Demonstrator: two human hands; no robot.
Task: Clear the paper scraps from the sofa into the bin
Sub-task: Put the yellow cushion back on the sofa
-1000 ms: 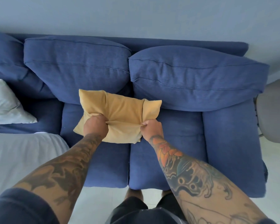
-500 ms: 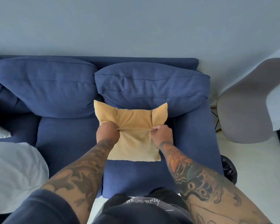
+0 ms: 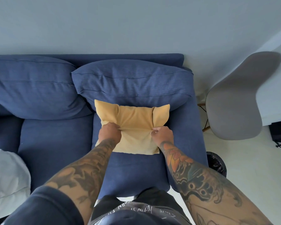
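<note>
Sofa (image 3: 58, 143) fills the left and centre of the head view, blue, with a yellow cushion (image 3: 133, 125) lying on its right seat against the back cushion (image 3: 131, 85). Left hand (image 3: 109, 133) and right hand (image 3: 163, 135) each grip bunched cushion fabric. Bin (image 3: 216, 163), black-lined, stands at centre right just beside the sofa, below a grey chair (image 3: 234, 103).

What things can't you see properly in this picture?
- Head view: no paper scraps show; the yellow cushion may cover some.
- Bin: mostly behind the sofa arm and right forearm.
- Fingertips of left hand and right hand: buried in cushion fabric.
- Grey chair: legs mostly hidden.
</note>
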